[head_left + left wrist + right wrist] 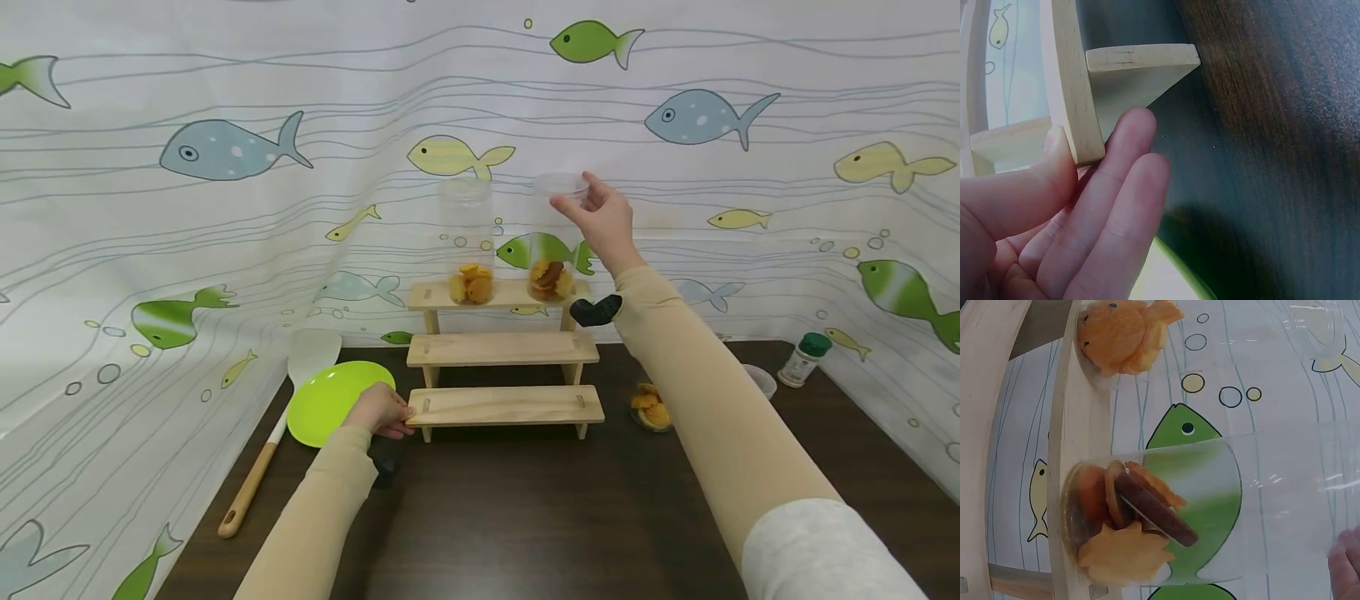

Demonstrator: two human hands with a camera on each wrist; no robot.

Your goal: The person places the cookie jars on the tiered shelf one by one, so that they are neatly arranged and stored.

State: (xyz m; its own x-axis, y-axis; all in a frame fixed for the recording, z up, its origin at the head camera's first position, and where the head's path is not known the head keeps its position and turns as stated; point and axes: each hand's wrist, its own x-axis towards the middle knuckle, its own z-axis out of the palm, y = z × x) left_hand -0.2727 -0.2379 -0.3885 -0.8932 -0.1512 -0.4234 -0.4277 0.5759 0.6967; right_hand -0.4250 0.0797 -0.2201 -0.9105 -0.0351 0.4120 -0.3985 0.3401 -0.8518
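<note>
A three-tier wooden step shelf (506, 406) stands against the patterned backdrop. My left hand (381, 410) pinches the left end of its lowest board, thumb on one face and fingers on the other, as the left wrist view shows. High on the right, my right hand (600, 218) grips the top of a tall clear jar (1210, 512), with thumb and fingers on either side of the rim. That jar stands upright on the top board, with orange and brown pieces (1129, 519) at its bottom. A similar clear jar (467, 233) with orange pieces stands to its left.
A bright green plate (322, 408) lies left of the shelf, beside a white spatula (255, 483) with a wooden handle. Right of the shelf are a small dish of orange pieces (651, 410), a white bowl (761, 381) and a green-capped shaker (804, 360).
</note>
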